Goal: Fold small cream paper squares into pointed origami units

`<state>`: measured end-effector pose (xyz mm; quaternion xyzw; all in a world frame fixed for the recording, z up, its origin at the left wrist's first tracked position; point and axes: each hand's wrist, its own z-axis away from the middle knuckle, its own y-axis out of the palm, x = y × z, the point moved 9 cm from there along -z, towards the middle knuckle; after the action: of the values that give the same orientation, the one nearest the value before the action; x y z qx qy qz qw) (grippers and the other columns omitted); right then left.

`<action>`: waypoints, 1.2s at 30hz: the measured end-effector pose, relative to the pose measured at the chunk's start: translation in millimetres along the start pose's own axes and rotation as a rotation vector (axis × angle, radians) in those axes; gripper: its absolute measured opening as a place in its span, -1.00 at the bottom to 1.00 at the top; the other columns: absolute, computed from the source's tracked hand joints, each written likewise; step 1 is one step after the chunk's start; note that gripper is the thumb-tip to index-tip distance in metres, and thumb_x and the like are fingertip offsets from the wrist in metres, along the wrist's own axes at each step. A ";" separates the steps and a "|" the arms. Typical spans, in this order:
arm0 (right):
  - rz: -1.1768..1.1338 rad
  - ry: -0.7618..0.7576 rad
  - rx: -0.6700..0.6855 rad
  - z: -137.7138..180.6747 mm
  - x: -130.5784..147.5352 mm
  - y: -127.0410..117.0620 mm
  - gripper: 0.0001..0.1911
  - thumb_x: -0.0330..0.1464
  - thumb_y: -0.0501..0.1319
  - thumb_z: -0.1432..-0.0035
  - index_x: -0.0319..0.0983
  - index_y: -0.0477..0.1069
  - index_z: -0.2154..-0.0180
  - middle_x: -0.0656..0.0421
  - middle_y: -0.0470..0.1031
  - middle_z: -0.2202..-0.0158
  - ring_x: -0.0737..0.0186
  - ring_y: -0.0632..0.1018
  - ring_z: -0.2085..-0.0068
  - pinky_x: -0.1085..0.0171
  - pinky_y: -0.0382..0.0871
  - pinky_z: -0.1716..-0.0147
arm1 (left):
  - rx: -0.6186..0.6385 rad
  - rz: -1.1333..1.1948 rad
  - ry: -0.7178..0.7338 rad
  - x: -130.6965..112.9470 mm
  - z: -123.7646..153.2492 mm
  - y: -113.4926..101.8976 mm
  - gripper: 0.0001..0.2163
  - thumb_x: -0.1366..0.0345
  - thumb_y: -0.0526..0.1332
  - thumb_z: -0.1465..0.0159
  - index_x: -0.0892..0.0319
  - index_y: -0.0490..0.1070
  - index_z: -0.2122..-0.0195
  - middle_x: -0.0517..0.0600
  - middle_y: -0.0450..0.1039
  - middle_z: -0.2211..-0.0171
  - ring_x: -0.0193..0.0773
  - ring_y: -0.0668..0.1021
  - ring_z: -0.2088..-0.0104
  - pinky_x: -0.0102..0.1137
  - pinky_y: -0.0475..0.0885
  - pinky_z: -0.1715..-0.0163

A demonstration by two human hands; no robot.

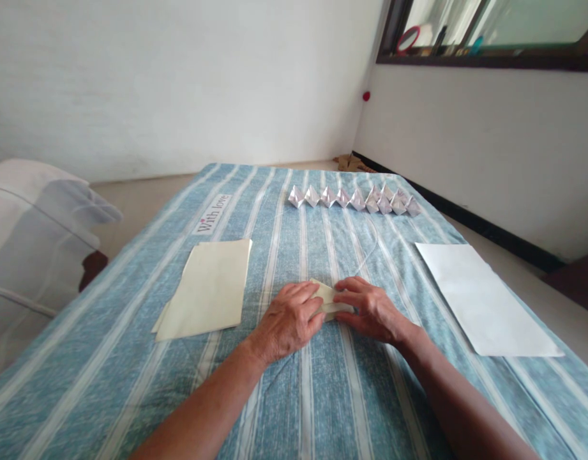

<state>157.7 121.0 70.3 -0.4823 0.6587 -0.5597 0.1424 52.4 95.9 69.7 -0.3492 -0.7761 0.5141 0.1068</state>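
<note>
A small folded piece of pale yellow paper [328, 299] lies on the striped cloth, between my two hands. My left hand [294, 316] covers its left end, fingers bent and pressed onto the paper. On the other end, my right hand [365, 305] grips the edge between thumb and fingers. Parts of the folds are hidden under the fingers. To the left rests a stack of pale yellow sheets [207, 287], its edges slightly uneven. White sheets [488, 300] lie to the right.
A row of folded silvery paper pieces [341, 197] stands toward the far edge. A "With love" label [213, 214] lies at the far left of the striped cloth [145, 383]. Pale sheer fabric [39, 243] hangs beyond the left edge. A window [495, 32] is at upper right.
</note>
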 end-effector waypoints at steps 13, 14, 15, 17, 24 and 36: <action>-0.135 -0.046 -0.048 -15.4 -9.6 14.4 -0.91 -0.42 0.29 -0.17 -0.20 0.54 0.40 0.07 0.47 0.04 0.05 0.45 -0.05 0.03 0.35 -0.04 | 0.068 0.013 -0.028 2.1 -0.1 0.7 -0.87 0.27 0.25 -0.25 0.18 0.49 0.21 0.14 0.50 0.02 0.00 0.51 -0.01 -0.06 0.43 0.00; -0.153 -0.047 -0.057 -14.7 -11.1 14.3 -0.90 -0.41 0.28 -0.18 -0.20 0.54 0.40 0.07 0.47 0.05 0.06 0.45 -0.05 0.04 0.34 -0.04 | 0.068 0.016 -0.030 2.5 0.1 0.7 -0.86 0.28 0.26 -0.24 0.18 0.49 0.21 0.14 0.50 0.02 0.01 0.51 -0.01 -0.05 0.42 -0.01; -0.167 -0.047 -0.064 -14.3 -12.6 14.1 -0.88 -0.39 0.27 -0.20 -0.20 0.54 0.41 0.07 0.47 0.05 0.06 0.46 -0.05 0.03 0.34 -0.04 | 0.066 0.020 -0.033 3.4 0.2 0.8 -0.87 0.30 0.25 -0.24 0.19 0.49 0.21 0.15 0.50 0.02 0.01 0.51 -0.02 -0.05 0.42 -0.01; -0.188 -0.038 -0.069 -14.2 -15.6 14.1 -0.84 -0.36 0.26 -0.22 -0.20 0.54 0.42 0.07 0.48 0.04 0.06 0.45 -0.06 0.02 0.32 -0.06 | 0.054 0.041 -0.043 6.0 0.4 0.7 -0.90 0.34 0.22 -0.26 0.20 0.50 0.23 0.16 0.51 0.03 0.01 0.52 -0.01 -0.05 0.42 -0.01; -0.256 0.045 -0.075 -17.8 -27.4 17.0 -0.85 -0.32 0.27 -0.21 -0.20 0.58 0.38 0.04 0.49 0.01 0.01 0.45 -0.09 -0.04 0.29 -0.09 | -0.037 0.132 -0.055 17.1 1.5 -1.1 -0.84 0.44 0.15 -0.27 0.18 0.53 0.32 0.11 0.55 0.08 -0.06 0.57 0.05 -0.11 0.46 0.05; -0.299 0.181 -0.139 -18.2 -37.1 16.6 -0.91 -0.41 0.34 -0.11 -0.23 0.53 0.45 0.04 0.51 0.03 0.04 0.48 -0.04 0.02 0.34 -0.05 | -0.104 0.172 -0.049 22.6 2.9 -2.7 -0.81 0.49 0.12 -0.28 0.19 0.53 0.28 0.10 0.57 0.10 -0.11 0.58 0.07 -0.16 0.49 0.08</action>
<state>154.9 159.9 48.7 -0.5311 0.6268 -0.5690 -0.0357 33.2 107.9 66.4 -0.4067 -0.7714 0.4889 0.0249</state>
